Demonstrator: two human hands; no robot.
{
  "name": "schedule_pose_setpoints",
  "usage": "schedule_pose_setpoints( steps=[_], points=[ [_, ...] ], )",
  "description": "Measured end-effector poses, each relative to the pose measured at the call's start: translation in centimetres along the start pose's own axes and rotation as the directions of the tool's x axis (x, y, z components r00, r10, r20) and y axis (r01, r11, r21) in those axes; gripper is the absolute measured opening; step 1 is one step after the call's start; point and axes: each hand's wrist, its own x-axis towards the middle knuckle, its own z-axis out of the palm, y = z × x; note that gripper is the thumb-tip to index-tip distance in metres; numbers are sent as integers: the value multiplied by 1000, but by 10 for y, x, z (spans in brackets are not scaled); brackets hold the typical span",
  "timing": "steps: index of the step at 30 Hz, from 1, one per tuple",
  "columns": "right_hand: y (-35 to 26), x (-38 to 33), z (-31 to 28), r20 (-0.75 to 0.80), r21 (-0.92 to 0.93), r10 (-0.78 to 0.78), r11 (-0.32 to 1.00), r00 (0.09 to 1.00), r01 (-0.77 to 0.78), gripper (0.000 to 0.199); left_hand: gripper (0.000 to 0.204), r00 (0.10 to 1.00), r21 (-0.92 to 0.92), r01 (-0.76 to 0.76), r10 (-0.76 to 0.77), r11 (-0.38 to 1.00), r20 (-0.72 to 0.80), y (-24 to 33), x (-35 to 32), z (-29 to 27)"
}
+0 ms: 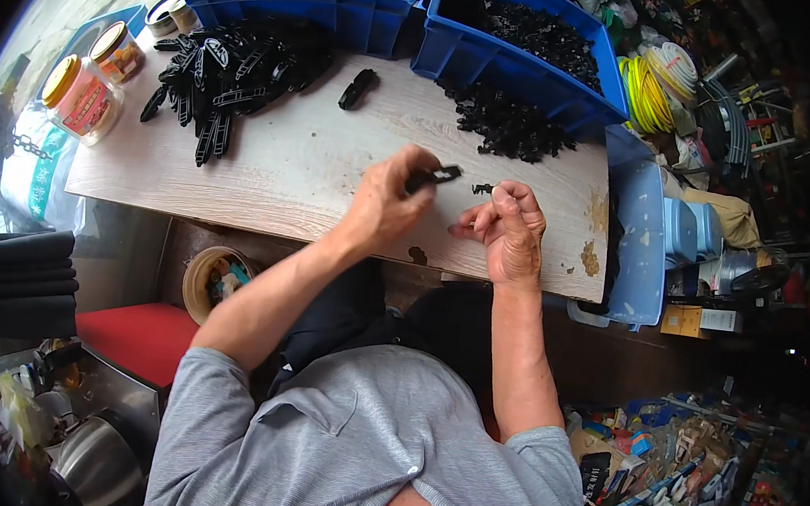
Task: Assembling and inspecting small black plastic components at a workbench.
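Observation:
Above the middle of the worktable [278, 158], my left hand [391, 198] is closed on a black elongated plastic part [435, 175], its free end pointing right. Just beside it, my right hand [510, 229] pinches a small black toothed plastic piece [481, 189] between thumb and fingertips. The two pieces are close together but apart. Behind my hands a single black plastic part [358, 89] lies on the tabletop. A heap of long black plastic parts [232, 75] covers the far left, and a pile of small black pieces [515, 124] lies at the far right.
Two blue bins [301, 11] of black parts line the far edge. Clear jars [83, 100] with coloured contents stand at the left corner. A light blue crate [643, 232] adjoins the right edge. Below the table are a bucket [199, 282] and a red seat [135, 339].

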Motion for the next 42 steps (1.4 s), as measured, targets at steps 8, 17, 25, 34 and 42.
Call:
schedule_pose_setpoints(
  steps=[8,17,25,34,42],
  points=[
    [1,-1,-4,38,44,-57,998,998,55,14,23,985,-347,149,-110,926,130,7,-5,35],
    [-1,0,-3,13,-23,-21,1000,1000,21,13,28,977,-281,189,-151,941,150,12,-3,34],
    [-2,1,-7,62,-123,38,992,997,-30,16,21,944,-493,329,-271,806,188,18,0,27],
    [1,4,-7,20,-89,24,996,1000,-22,15,18,971,-425,197,-115,884,210,15,-6,22],
    [0,0,-1,7,-27,-6,1000,1000,6,14,26,947,-432,270,-157,860,279,17,-5,23]
  ],
)
